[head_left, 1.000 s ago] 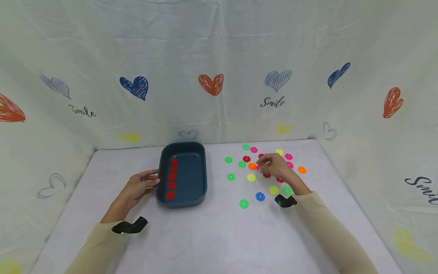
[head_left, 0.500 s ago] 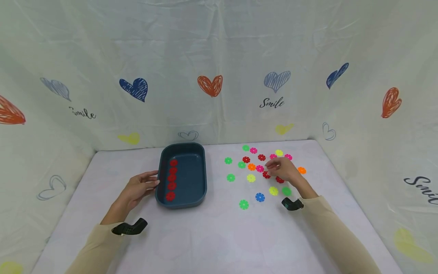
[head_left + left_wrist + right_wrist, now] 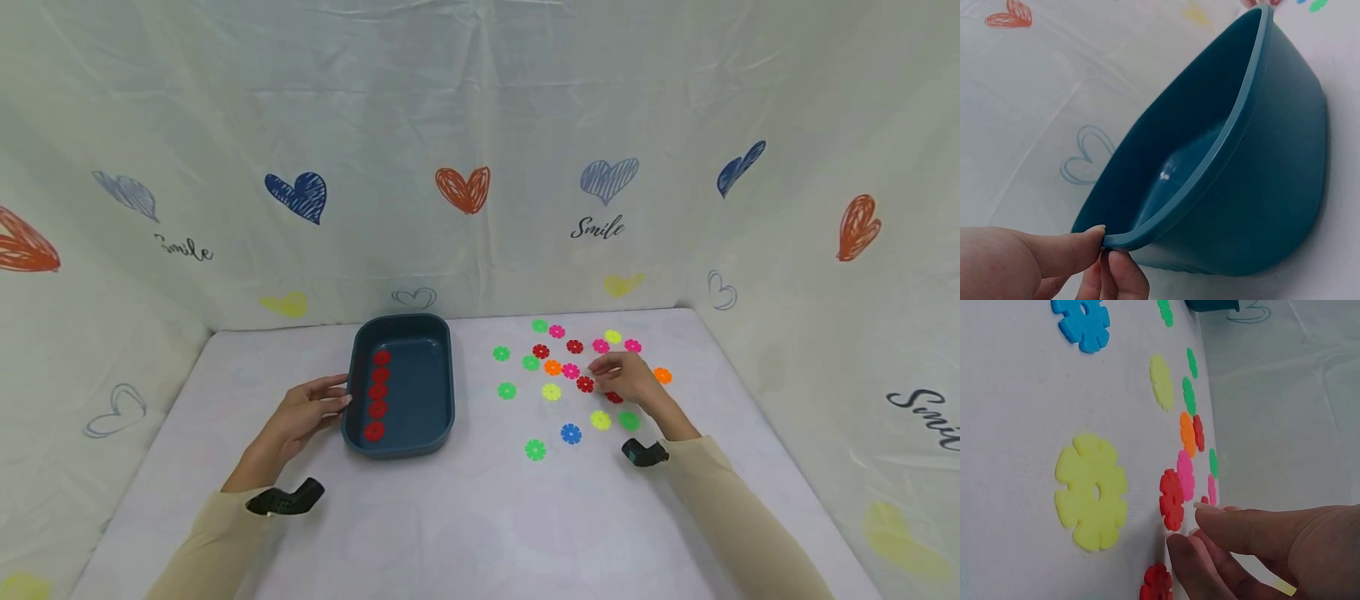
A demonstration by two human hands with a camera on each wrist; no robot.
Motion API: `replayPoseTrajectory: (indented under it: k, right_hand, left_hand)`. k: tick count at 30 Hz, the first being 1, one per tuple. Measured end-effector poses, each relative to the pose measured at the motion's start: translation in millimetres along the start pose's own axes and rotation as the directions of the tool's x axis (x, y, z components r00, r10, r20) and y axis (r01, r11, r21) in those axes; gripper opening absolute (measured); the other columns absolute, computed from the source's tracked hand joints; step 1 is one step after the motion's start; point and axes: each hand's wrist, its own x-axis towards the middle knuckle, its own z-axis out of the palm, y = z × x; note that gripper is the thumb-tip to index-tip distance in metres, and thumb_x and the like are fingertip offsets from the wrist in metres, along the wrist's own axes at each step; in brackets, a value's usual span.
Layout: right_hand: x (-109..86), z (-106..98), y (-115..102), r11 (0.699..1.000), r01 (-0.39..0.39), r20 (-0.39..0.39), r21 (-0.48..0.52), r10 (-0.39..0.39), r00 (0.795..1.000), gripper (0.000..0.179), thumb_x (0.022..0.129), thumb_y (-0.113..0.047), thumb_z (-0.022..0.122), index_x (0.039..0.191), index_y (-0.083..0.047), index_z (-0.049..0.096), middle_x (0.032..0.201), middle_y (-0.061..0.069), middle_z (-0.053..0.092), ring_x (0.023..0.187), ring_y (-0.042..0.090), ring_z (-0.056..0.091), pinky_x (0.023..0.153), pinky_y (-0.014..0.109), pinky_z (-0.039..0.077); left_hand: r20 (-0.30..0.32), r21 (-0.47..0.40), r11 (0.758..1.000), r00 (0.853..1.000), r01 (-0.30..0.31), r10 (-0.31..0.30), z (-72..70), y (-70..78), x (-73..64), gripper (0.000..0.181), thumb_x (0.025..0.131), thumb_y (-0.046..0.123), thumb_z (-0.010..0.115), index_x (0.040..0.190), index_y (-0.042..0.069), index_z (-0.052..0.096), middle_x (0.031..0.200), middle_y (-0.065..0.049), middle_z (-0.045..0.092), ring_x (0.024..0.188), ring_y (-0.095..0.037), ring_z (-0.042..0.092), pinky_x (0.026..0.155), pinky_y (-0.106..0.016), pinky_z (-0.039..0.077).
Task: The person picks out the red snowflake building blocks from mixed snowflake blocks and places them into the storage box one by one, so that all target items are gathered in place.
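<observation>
My left hand (image 3: 307, 408) pinches the left rim of a dark teal tray (image 3: 416, 437); the left wrist view has the thumb over the rim and the fingers below it. Inside the tray, several red flower-shaped discs (image 3: 377, 408) lie in a column along its left side. Over the scattered discs at the right hovers my right hand (image 3: 628, 381), its thumb and forefinger apart with nothing seen between them. Just by these fingertips is a red flower-shaped disc (image 3: 1172, 500) on the table. Another red disc (image 3: 1157, 584) lies partly beneath the hand.
Green, pink, orange and yellow discs (image 3: 551, 392) lie spread on the white table around the right hand. A blue disc (image 3: 571, 433) and a green disc (image 3: 535, 450) lie closer to the front. A white curtain (image 3: 525, 125) with printed hearts rises behind the table.
My right hand has drawn back to the right and slightly nearer, uncovering pink and red discs. The left hand and the tray have stayed in place.
</observation>
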Motion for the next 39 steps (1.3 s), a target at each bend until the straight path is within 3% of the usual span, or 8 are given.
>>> replayPoseTrajectory:
  k: [12, 39]
  right_hand:
    - [5.3, 5, 2, 1.0, -0.014, -0.003, -0.028, 0.013, 1.0, 0.026, 0.094, -0.001, 0.076, 0.119, 0.005, 0.073, 0.112, 0.022, 0.071, 0.107, 0.038, 0.067, 0.087, 0.04, 0.062]
    - [12.3, 21, -9, 0.99, -0.039, -0.047, -0.138, 0.033, 0.998, 0.027, 0.087, -0.005, 0.086, 0.11, 0.004, 0.075, 0.096, 0.015, 0.069, 0.089, 0.029, 0.061, 0.076, 0.032, 0.055]
  left_hand:
    - [-0.005, 0.024, 1.0, 1.0, 0.005, -0.005, 0.4, 0.3, -0.9, 0.059, 0.106, 0.006, 0.063, 0.16, -0.001, 0.04, 0.144, -0.024, 0.051, 0.104, -0.016, 0.06, 0.084, -0.022, 0.056]
    - [0.001, 0.012, 1.0, 1.0, 0.003, -0.003, -0.1, -0.6, -0.5, 0.059, 0.106, 0.006, 0.063, 0.16, -0.001, 0.04, 0.145, -0.024, 0.05, 0.103, -0.014, 0.061, 0.085, -0.023, 0.057]
